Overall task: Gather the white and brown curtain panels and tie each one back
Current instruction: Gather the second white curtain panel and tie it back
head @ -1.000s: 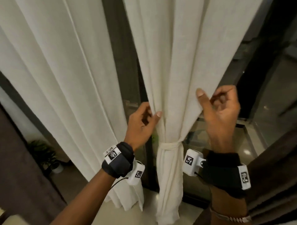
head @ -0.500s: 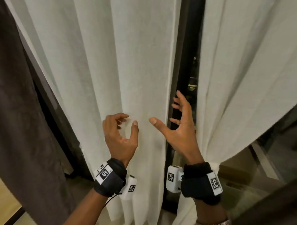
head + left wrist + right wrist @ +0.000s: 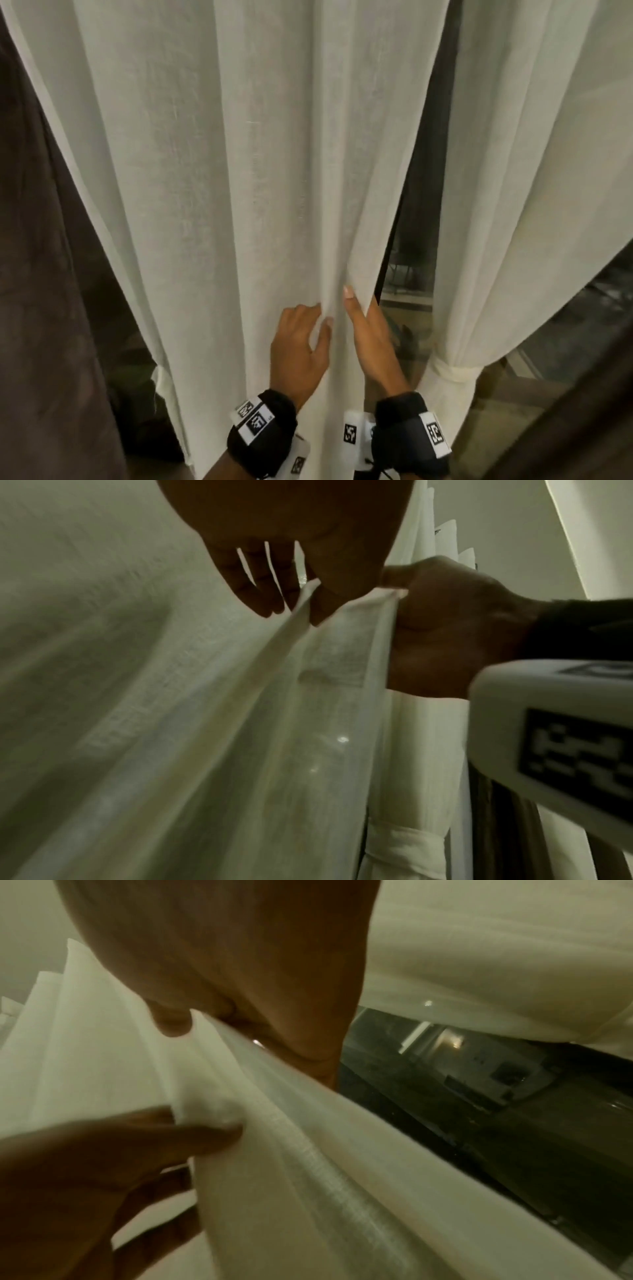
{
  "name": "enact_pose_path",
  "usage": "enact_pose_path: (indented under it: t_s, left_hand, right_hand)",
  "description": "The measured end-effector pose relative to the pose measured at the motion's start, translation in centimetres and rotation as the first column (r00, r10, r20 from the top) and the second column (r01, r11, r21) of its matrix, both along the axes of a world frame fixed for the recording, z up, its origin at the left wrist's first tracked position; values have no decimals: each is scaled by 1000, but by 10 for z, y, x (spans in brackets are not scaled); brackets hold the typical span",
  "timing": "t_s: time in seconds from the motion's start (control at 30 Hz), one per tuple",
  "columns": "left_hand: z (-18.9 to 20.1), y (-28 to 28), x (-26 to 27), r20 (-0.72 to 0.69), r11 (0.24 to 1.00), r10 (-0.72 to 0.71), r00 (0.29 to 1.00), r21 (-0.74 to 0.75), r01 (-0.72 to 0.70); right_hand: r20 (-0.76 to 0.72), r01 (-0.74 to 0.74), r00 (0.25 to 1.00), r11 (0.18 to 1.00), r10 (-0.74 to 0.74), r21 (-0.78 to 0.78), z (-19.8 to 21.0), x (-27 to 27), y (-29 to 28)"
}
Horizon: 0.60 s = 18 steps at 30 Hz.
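Change: both hands, spread apart before, now pinch the loose white curtain (image 3: 239, 192) edge.
Left hand (image 3: 297, 353): pinches a fold.
Right hand (image 3: 371, 342): pinches the edge.
White panels: two, one tied (image 3: 452, 371).

Each wrist bears a black padded band (image 3: 263, 435) with white square-coded tags (image 3: 255, 422) and a white camera housing (image 3: 352, 432).

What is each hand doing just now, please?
Left hand: pinching a fold of the loose white sheer curtain panel.
Right hand: gripping that panel's right edge.
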<state>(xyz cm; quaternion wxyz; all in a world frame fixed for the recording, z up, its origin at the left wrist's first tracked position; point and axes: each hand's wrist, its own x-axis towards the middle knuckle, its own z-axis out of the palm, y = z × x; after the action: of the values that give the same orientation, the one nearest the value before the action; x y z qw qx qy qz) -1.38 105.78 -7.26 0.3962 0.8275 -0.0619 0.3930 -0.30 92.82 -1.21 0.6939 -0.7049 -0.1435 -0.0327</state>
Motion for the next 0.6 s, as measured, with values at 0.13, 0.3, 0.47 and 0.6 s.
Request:
enact_pose_path:
  t_s: [0.13,0.3,0.47,0.6]
  left_hand:
    - [4,6,-9,73,980,-26,997,197,12]
    - [19,48,-21,266,938,346,900,-69,-341]
    - [13,81,-5,-39,957,119,992,-262,-125]
    - [0,71,-7,-42,997,11,999,-80,-14]
  right_hand:
    - [107,130,987,983,-116,-126,-1,9,23]
    - [-77,149,986,988,-147,26,9,12,21]
    - [-70,91,993,995,-93,-32,13,6,41]
    - [49,10,999,993,-4,-114,5,0,63]
